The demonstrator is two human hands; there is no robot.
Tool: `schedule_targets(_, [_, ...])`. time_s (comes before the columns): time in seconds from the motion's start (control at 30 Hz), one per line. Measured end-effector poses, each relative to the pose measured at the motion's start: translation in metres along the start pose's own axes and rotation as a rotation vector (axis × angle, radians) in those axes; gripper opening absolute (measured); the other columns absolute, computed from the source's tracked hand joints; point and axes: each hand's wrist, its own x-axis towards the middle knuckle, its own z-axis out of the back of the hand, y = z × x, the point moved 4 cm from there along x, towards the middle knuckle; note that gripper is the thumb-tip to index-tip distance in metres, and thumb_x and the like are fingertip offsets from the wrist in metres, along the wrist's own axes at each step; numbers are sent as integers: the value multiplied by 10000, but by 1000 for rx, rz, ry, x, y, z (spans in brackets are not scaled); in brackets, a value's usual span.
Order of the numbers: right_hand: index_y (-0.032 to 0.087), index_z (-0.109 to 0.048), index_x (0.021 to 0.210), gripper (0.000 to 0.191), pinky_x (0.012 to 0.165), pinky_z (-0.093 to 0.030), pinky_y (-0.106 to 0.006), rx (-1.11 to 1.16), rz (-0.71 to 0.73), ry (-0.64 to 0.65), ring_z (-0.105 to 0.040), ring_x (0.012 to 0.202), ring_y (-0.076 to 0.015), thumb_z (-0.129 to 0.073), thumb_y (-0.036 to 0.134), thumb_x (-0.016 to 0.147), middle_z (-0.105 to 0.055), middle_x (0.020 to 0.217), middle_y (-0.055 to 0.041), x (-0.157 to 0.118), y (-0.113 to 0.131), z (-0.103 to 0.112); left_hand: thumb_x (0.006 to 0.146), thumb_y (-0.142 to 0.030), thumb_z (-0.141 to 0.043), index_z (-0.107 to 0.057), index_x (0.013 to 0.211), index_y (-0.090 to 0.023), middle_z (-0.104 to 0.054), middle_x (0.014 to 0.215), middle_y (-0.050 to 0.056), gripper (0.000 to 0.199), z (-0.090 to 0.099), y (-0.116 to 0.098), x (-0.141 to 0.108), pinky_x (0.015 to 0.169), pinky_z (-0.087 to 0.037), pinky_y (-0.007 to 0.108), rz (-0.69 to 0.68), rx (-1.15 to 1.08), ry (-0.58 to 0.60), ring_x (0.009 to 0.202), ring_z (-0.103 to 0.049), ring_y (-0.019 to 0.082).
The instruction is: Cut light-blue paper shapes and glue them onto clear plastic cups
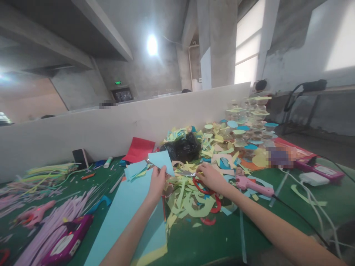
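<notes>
My left hand [158, 181] pinches a small piece of light blue paper [160, 161], raised above larger blue sheets [138, 218]. To its right, my right hand [209, 176] is closed on red-handled scissors [186, 173]. Their metal blades point left toward the paper, and a red handle loop shows below my fingers. Beneath the scissors lies a heap of green and yellow paper scraps [194, 207]. Other cut blue pieces [135, 170] rest just left of my left hand.
Pink glue guns [256, 186] [36, 214] lie on both sides. Purple strips [63, 218] and a purple device [69, 240] are at left. A black plastic bag [183, 146] sits behind my hands, with stacked clear cups and paper discs [244, 127] at back right. A white partition [124, 122] bounds the table.
</notes>
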Motion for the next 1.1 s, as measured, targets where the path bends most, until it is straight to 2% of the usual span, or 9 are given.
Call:
schedule_targets(0.07, [141,-627,1053,289,863,-390,-358,-182,-51,33,-516,1101,-310,-475,350,924,-590,1180,-170,-2,-6,-4,796,-312,-582,-463,950,-221,-666,945,53,214,-5,-2,-3,698,-556,331,20,-33,31,761,-698,191])
schedule_targets(0.2, [101,-619,1123,405,886,-395,-400,-318,-106,129,-514,1110,-350,-409,400,948,-584,1207,-199,-5,-9,-9,783,-278,-555,-430,1036,-238,-668,1038,67,286,-6,-5,-5,600,-538,294,30,-14,35,693,-690,172])
schedule_targets(0.43, [83,-596,1160,364,913,-388,-398,-320,-38,184,-468,1168,-349,-389,271,926,-510,1282,-226,-7,-4,-3,725,-272,-518,-436,1002,-232,-672,909,31,292,-2,-8,-2,511,-459,229,-6,47,18,575,-584,113])
schedule_targets(0.6, [84,-589,1171,406,857,-411,-406,-275,-18,276,-466,1154,-379,-510,307,841,-513,1289,-229,-9,-7,-3,674,-250,-513,-469,921,-219,-649,817,3,253,-3,-6,-1,500,-426,231,-33,55,-17,540,-513,102])
schedule_targets(0.77, [81,-600,1105,394,800,-416,-369,-253,-49,251,-516,1050,-346,-552,325,800,-571,1140,-208,-5,-7,-2,702,-308,-536,-493,869,-201,-576,723,-25,203,-3,-6,-3,449,-358,215,-31,49,-17,479,-418,79])
schedule_targets(0.9, [84,-614,996,345,808,-410,-348,-202,-33,118,-512,1028,-325,-602,321,745,-565,1057,-186,-4,-2,-1,759,-404,-545,-500,791,-198,-483,633,-45,213,3,-10,-2,470,-378,221,-24,60,-49,502,-429,92])
schedule_targets(0.97, [87,-610,983,342,783,-417,-336,-132,-37,62,-521,1003,-312,-614,318,730,-556,1055,-180,-5,-1,1,776,-404,-544,-485,781,-201,-504,656,-37,211,6,-13,0,487,-392,226,-52,46,-66,515,-431,91])
schedule_targets(1.1, [127,-602,1026,394,663,-415,-303,124,-140,58,-569,843,-247,-642,371,719,-571,1062,-150,-4,-5,6,810,-382,-523,-452,766,-210,-475,616,-47,192,9,-20,0,497,-388,228,-95,24,-64,515,-422,94])
